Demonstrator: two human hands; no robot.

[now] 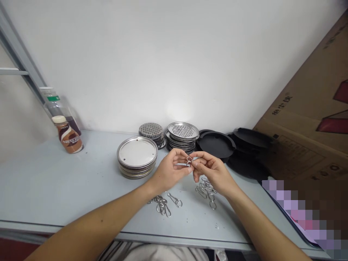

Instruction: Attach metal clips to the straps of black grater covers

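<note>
Both hands, left hand [169,170] and right hand [212,170], pinch one small silver wire clip [189,160] between fingertips; keep fingers tight, above the grey tabletop [67,181].

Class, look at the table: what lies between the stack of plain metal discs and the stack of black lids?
In the head view, between the plain metal discs and the black lids stand two stacks of perforated metal discs, the smaller stack behind.

single head cam, looks forward and down along both forearms; faces the white wall [174,54] across the counter [54,188]; close range, hands mid-frame; box [307,119] fills right edge, bottles [67,134] far left; no second view to overlap
</note>
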